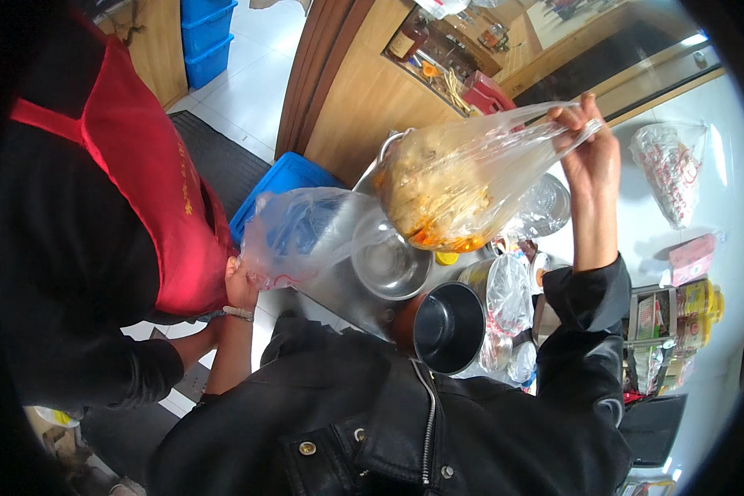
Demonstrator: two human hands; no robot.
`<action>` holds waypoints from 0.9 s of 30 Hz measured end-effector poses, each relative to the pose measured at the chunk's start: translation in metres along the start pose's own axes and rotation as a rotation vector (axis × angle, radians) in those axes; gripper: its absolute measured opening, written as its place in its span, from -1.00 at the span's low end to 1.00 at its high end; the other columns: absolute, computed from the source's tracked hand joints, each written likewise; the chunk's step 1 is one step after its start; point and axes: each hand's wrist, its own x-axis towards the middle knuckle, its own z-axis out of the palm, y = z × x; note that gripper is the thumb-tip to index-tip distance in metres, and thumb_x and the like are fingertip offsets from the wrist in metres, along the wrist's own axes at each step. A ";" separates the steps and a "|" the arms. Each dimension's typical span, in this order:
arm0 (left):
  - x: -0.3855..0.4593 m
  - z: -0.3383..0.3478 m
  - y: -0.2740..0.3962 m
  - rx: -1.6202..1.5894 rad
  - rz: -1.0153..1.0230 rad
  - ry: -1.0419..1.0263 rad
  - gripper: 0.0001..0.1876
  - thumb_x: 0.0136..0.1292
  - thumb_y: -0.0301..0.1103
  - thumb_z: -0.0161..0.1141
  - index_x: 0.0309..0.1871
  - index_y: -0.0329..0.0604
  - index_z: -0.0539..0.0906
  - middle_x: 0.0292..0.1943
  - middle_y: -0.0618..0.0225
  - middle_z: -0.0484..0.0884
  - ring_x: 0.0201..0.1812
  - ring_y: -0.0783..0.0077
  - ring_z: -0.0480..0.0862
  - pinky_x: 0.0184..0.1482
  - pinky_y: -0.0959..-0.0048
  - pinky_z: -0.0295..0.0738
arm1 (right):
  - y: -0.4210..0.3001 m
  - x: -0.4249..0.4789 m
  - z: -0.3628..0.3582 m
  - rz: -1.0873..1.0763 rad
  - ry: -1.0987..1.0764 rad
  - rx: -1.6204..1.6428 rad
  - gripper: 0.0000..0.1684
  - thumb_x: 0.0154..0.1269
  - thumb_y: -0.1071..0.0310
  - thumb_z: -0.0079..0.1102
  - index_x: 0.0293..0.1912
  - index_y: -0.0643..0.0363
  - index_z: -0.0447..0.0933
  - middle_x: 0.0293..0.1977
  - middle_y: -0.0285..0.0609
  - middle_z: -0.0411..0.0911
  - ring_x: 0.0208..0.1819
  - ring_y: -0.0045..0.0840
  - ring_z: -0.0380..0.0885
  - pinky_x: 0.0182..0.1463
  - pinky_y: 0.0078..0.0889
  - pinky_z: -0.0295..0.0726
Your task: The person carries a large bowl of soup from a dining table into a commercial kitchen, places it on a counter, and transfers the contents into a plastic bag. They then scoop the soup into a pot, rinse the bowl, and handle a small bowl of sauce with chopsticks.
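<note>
My right hand (586,139), raised at the upper right, grips the gathered top of a clear plastic bag (446,180). The bag bulges with pale and orange food and hangs above a metal work surface. At the left, my left hand (242,282), with a bracelet at the wrist, pinches the edge of a thin, translucent plastic bag (310,232). That bag stretches toward the food bag; whether the two are joined I cannot tell. Below them stand a round steel bowl (387,266) and a dark-lined pot (449,328).
A person in a red apron (155,186) stands close at my left. Behind the bags is a blue plastic bin (273,173). Plastic-covered containers (508,291) stand beside the pot. A filled bag (669,167) hangs on the right wall above a rack of jars (697,310).
</note>
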 end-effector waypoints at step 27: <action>-0.064 -0.041 0.051 -0.162 -0.224 0.088 -0.62 0.14 -0.45 -0.07 0.06 -0.23 0.22 -0.05 0.10 0.38 -0.10 0.20 0.47 -0.11 0.27 0.45 | 0.126 -0.084 -0.102 0.253 0.177 -0.270 -0.96 0.17 0.51 -0.15 -0.37 0.19 0.30 -0.73 -0.39 0.18 -0.65 -0.65 0.19 -0.39 -0.56 0.27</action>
